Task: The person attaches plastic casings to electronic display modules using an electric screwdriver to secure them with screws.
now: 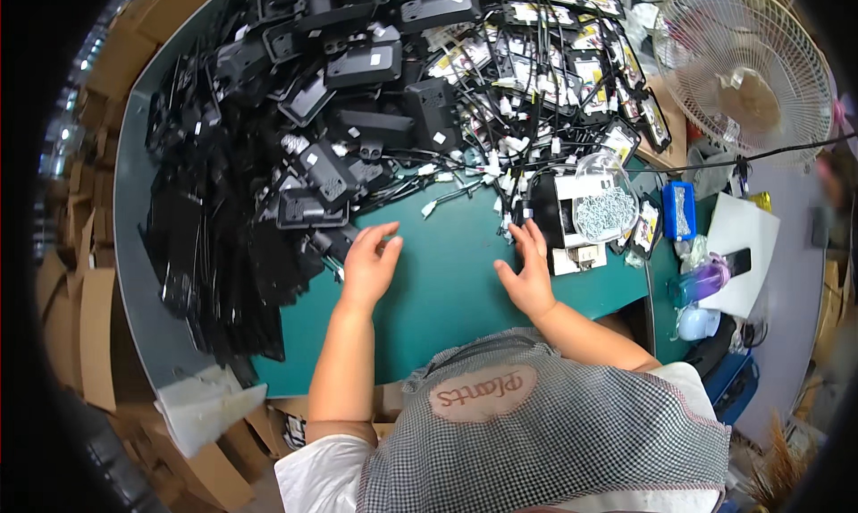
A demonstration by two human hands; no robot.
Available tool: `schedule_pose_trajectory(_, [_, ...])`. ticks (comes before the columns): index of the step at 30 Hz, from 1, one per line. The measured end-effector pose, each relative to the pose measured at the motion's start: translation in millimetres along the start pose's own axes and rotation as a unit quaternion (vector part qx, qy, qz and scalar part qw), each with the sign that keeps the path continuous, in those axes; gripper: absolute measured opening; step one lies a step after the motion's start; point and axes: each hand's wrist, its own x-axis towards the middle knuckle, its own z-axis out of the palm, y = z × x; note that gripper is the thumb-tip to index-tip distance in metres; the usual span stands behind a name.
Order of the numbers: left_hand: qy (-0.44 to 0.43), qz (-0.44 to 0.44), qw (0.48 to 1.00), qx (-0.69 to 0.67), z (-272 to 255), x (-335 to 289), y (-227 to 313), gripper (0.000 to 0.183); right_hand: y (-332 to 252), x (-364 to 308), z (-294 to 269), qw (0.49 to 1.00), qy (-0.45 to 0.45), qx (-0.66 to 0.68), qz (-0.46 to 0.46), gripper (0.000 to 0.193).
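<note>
Grey-checked cloth apron (pixel 581 433) fills bottom centre. Mid-frame, left hand (pixel 368 264) and right hand (pixel 531 279) hold nothing visible, fingers half-spread, seemingly between grips; any pickup needs closing.

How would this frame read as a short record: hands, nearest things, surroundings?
Left hand: open, grip empty, beside the black plastic housings
Right hand: open, grip empty, fingertips near the cables with white connectors; contact unclear
Surface: green mat under both hands
Right side: clear bowl of small metal parts, blue box, purple-and-blue bottle
Upper right: round fan
</note>
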Motion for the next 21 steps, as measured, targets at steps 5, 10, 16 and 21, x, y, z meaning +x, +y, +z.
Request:
schedule_pose_trajectory(5, [-0.024,0.115,0.993,0.023,29.2,98.0,44.4,0.03,-11.7,-3.6,-16.8,0.998,-0.028,0.059,0.022,0.056])
schedule_pose_trajectory(10, [0.042,0.222,0.955,0.193,69.3,191.8,72.0,0.041,1.6,4.8,-33.4,0.979,-0.053,0.19,0.052,0.033])
schedule_pose_trajectory(16, [0.129,0.266,0.934,0.202,101.2,270.8,95.2,0.036,3.8,18.2,-47.6,0.985,-0.091,0.144,0.034,0.024])
schedule_pose_trajectory(21, [0.001,0.175,0.978,0.114,136.9,296.8,138.3,0.045,5.0,27.5,-57.2,0.97,-0.171,0.172,0.016,0.025])
